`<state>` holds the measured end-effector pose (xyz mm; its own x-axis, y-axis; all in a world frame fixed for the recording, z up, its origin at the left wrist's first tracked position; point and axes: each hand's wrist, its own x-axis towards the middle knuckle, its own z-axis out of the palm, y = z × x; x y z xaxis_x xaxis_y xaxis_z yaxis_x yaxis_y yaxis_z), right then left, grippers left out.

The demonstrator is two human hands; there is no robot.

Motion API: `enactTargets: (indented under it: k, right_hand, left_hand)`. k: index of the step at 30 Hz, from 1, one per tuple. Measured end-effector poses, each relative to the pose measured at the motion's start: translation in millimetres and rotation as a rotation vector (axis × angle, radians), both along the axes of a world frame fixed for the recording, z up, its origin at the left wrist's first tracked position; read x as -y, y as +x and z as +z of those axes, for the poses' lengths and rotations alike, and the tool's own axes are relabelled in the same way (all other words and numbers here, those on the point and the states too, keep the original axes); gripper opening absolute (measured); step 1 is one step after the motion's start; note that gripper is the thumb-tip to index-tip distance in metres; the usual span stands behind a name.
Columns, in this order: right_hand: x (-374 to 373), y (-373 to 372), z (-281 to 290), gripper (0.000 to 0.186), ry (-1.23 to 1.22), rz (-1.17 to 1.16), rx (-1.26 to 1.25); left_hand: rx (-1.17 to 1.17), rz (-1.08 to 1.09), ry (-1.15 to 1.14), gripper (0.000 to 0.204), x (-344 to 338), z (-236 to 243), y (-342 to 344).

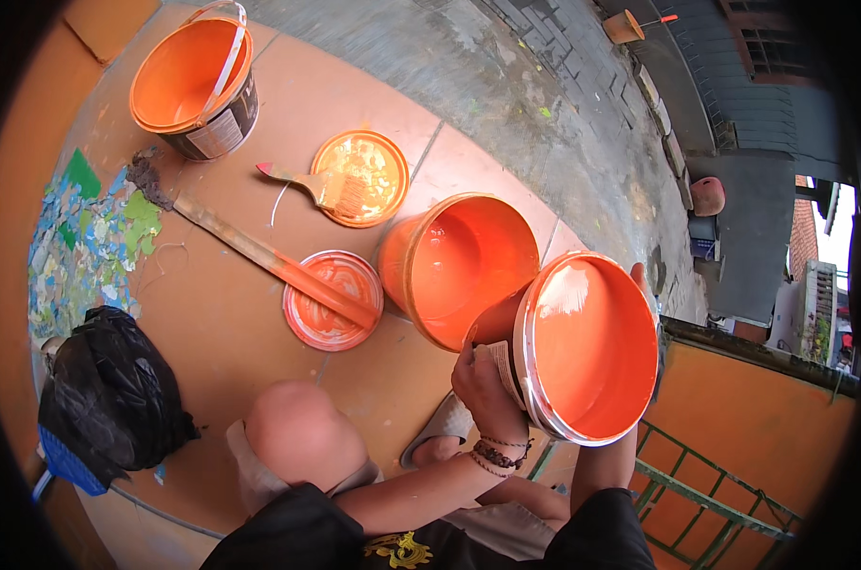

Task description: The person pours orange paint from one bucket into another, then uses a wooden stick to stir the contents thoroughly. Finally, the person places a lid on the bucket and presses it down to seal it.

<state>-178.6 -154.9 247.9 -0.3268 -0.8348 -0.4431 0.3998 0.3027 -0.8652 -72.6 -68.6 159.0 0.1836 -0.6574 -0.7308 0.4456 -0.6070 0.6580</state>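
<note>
Between my two hands I hold a paint bucket (541, 418) with a white rim, tilted so that the orange-red paint (592, 347) inside shows. My left hand (490, 388) is closed against its left side, near the label. On the far right side only some fingers of my right hand (642, 283) show; the bucket hides the rest. Just left of it stands a second bucket (402, 252), also with orange paint in it, and the two overlap in view. A lid (297, 309) smeared with orange lies nearby, with a flat wooden stick (250, 249) resting across it.
A paintbrush (302, 180) lies on another lid (392, 157). At the far left stands an orange-coated bucket (179, 71) with a raised handle. Paint flakes (88, 247), a black plastic bag (117, 389) and a blue dustpan (69, 464) are on the left. A green metal frame (706, 503) is at right.
</note>
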Motion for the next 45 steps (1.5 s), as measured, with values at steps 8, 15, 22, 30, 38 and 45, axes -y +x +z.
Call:
enactTargets:
  k: [8,15,22,30,38,45]
  right_hand:
    - [6,0,1,0.038,0.015,-0.002,-0.008]
    - [10,-1,2,0.038,0.024,0.01,-0.015]
    - [14,0,2,0.038,0.03,0.025,-0.029]
    - [13,1,3,0.039,0.041,0.044,-0.036]
    - [14,4,5,0.039,0.044,0.065,-0.046]
    - [14,3,5,0.039,0.041,0.068,-0.051]
  left_hand:
    - [-0.098,0.109,0.048,0.051,-2,-10,-10]
    - [-0.156,0.088,0.029,0.048,-10,-21,-23]
    - [-0.384,0.319,0.061,0.042,2,-11,-22]
    - [-0.398,0.408,0.101,0.04,22,17,-8]
    - [-0.198,0.358,0.152,0.042,18,19,-10]
    - [-0.245,0.374,0.163,0.043,28,34,2]
